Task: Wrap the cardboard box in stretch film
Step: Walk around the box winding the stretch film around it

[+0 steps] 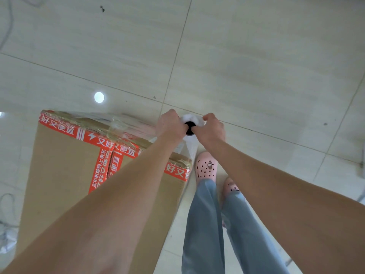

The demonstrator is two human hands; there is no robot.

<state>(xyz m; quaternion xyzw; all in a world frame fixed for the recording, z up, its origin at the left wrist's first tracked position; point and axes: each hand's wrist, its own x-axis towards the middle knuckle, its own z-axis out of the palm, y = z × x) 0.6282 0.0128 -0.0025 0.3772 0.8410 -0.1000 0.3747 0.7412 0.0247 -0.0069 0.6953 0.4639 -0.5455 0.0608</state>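
A tall cardboard box [63,171] with red printed tape stands on the tiled floor at the left, below my arms. Clear stretch film [126,127] runs along its far top edge towards the roll. The stretch film roll [191,123] stands upright past the box's far right corner, seen from above, with a dark core hole and white film round it. My left hand [170,124] grips the roll's top from the left. My right hand [210,128] grips it from the right. The lower part of the roll is hidden by my hands.
My legs in blue trousers and pink clogs [206,167] stand on the floor right of the box. Crumpled white plastic [7,240] and a cable lie at the left edge. Beige floor tiles [256,66] stretch ahead and to the right.
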